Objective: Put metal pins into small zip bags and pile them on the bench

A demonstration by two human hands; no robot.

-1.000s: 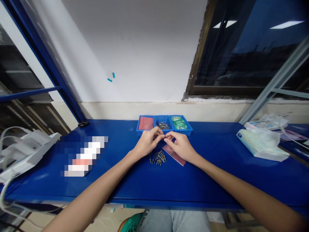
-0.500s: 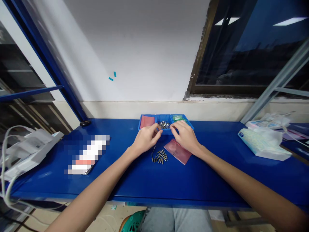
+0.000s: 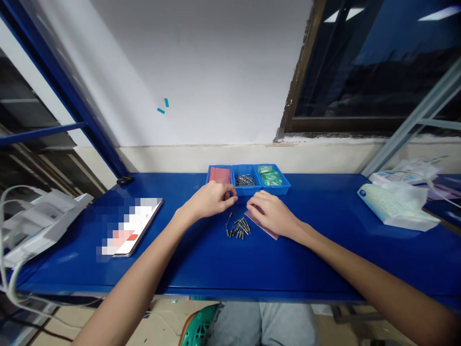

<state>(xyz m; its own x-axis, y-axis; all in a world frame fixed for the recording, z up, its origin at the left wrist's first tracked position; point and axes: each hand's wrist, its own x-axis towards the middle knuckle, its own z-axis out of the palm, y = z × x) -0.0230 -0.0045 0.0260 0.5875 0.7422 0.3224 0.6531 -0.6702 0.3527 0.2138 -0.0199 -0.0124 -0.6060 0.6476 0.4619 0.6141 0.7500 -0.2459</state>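
In the head view I see the left hand (image 3: 212,199) in front of the bin of red packets (image 3: 220,174), its fingers curled with a narrow gap between thumb and forefinger; I cannot tell whether anything is pinched there. The right hand (image 3: 272,211) is bent low over a pink bag (image 3: 268,229), hiding much of it, its fingertips drawn close together; from here I can't make out a grip. On the blue table (image 3: 288,269), between the hands and nearer the person, I have a small pile of metal pins (image 3: 239,227), one slightly apart on the left. Behind them, more pins (image 3: 245,180) fill the middle bin, with green packets (image 3: 270,176) in the right one.
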